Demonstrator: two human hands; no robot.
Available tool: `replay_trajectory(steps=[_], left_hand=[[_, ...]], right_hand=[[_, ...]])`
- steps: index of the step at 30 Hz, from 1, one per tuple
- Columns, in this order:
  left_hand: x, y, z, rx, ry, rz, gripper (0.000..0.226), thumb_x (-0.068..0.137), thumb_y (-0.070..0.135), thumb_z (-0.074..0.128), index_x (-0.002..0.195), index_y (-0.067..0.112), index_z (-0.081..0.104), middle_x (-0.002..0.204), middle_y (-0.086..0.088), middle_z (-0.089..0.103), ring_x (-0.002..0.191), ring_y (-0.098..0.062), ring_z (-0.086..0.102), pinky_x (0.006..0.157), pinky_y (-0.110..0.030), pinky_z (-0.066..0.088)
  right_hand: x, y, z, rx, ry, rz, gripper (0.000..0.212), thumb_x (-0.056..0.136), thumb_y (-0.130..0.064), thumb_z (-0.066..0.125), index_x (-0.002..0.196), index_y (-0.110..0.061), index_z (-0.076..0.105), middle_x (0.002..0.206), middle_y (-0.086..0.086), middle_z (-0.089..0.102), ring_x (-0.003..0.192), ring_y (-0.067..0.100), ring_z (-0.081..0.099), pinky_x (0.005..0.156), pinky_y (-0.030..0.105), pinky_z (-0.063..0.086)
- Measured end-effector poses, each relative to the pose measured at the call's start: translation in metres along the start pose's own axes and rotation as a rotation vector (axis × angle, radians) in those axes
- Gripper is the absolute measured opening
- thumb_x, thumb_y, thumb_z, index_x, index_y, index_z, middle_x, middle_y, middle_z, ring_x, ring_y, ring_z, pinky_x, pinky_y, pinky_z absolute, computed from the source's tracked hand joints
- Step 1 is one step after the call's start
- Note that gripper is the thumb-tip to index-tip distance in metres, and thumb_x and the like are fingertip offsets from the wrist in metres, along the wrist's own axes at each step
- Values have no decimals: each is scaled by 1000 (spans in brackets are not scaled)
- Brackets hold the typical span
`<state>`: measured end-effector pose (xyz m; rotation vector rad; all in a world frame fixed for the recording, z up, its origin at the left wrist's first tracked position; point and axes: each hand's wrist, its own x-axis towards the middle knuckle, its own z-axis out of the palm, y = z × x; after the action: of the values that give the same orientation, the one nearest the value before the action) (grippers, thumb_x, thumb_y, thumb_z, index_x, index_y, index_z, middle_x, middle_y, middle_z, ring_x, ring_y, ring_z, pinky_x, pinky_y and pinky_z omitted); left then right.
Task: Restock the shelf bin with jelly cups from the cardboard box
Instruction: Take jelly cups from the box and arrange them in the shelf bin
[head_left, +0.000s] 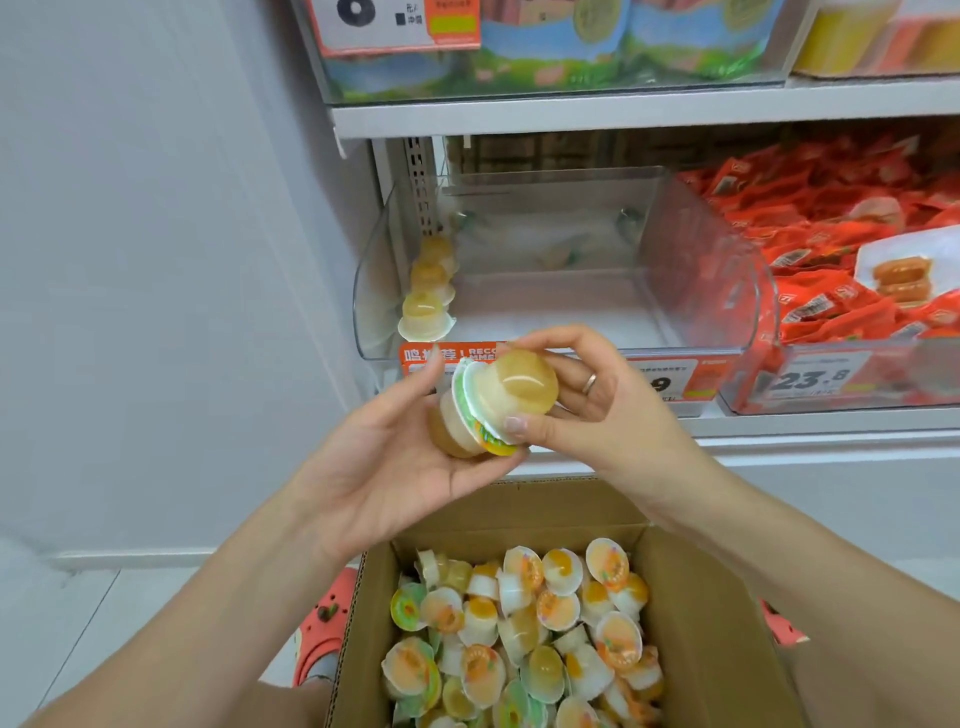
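Two jelly cups are held lid to lid in front of the shelf. My left hand cradles the lower jelly cup with its fingers curled round it. My right hand grips the upper jelly cup between thumb and fingers. Behind them stands the clear shelf bin, holding a short row of jelly cups along its left wall. Below my arms the open cardboard box is filled with several loose jelly cups.
A bin of red snack packets sits right of the clear bin. Price tags run along the shelf edge. Another shelf with packaged goods hangs above. A white wall is on the left. Red clogs flank the box.
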<state>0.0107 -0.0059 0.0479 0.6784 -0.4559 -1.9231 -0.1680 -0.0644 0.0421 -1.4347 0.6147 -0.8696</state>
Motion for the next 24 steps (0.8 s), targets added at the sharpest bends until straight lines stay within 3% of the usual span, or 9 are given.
replay_trajectory(steps=[3, 8, 10, 13, 16, 21, 24], left_hand=[[0, -1, 0, 38, -39, 63, 61, 63, 8, 84, 119, -3, 63, 133, -23, 54, 124, -34, 52, 95, -46, 50], [2, -11, 6, 31, 99, 73, 69, 49, 14, 92, 113, 3, 67, 125, -22, 61, 107, -34, 64, 77, -39, 58], [2, -14, 9, 52, 167, 85, 58, 52, 19, 90, 106, 6, 70, 119, -20, 64, 100, -33, 67, 72, -37, 59], [0, -14, 12, 111, 238, 106, 27, 69, 23, 76, 91, 9, 76, 111, -18, 68, 93, -29, 70, 72, -35, 60], [-1, -16, 12, 121, 237, 106, 30, 69, 23, 65, 93, 8, 74, 109, -18, 69, 89, -28, 70, 71, -35, 60], [-2, -19, 10, 158, 238, 86, 32, 68, 28, 65, 94, 11, 74, 102, -18, 70, 82, -30, 71, 68, -32, 61], [-4, -13, 7, 230, 170, 41, 34, 66, 28, 75, 96, 12, 75, 104, -14, 71, 88, -25, 71, 68, -29, 60]], right_hand=[[2, -1, 2, -1, -4, -28, 47, 70, 1, 74, 108, -17, 56, 113, 4, 68, 102, 12, 66, 85, 27, 55], [1, 4, 4, 57, -43, -46, 47, 66, -6, 73, 108, -16, 54, 108, 6, 68, 97, 14, 67, 83, 25, 53], [1, 6, 5, 51, -54, -54, 46, 68, -7, 73, 108, -16, 52, 105, 5, 67, 95, 12, 66, 82, 24, 53], [1, 9, 4, -58, -81, -86, 44, 74, -12, 75, 110, -17, 49, 109, 2, 66, 102, 12, 64, 94, 26, 49], [-2, 10, 3, -183, -120, -95, 52, 72, -15, 75, 117, -18, 49, 119, 1, 61, 110, 10, 60, 97, 25, 46], [-3, 10, 0, -373, -167, -87, 64, 69, -15, 82, 125, -22, 52, 118, -10, 59, 109, 7, 59, 97, 22, 46], [-4, 9, -2, -490, -137, -126, 63, 65, -30, 83, 122, -30, 54, 114, -16, 60, 107, 5, 59, 96, 22, 47]])
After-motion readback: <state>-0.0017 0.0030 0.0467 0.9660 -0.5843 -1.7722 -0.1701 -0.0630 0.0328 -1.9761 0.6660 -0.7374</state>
